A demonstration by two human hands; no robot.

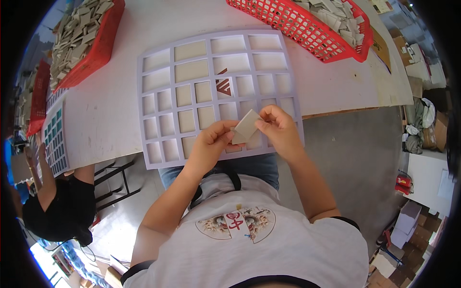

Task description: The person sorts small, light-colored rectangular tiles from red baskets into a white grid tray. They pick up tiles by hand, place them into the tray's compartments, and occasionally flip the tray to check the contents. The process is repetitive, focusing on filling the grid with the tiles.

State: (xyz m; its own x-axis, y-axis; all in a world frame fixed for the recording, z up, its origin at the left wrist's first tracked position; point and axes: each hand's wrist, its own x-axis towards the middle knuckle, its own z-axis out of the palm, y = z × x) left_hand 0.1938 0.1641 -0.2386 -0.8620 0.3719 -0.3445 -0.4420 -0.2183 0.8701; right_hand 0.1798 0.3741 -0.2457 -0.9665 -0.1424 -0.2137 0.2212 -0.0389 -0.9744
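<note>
A white display board (pixel 142 108) divided into rectangular compartments lies on the table in front of me. Beige tiles (pixel 190 70) fill some compartments in its left-middle columns, while others show a white bottom. Over the board's near part, my right hand (pixel 278 129) pinches a pale rectangular tile (pixel 248 123), held tilted. Close against it, my left hand (pixel 211 144) is closed with thumb and fingers on a second small beige tile (pixel 237 138), partly covered by the first. A dark red printed emblem (pixel 224 87) marks one central compartment.
Red plastic baskets heaped with beige tiles stand at the far right (pixel 331 45) and far left (pixel 103 50). At the left, a co-worker in black (pixel 57 206) sits by another board with green and grey tiles (pixel 56 139). Cartons line the right side.
</note>
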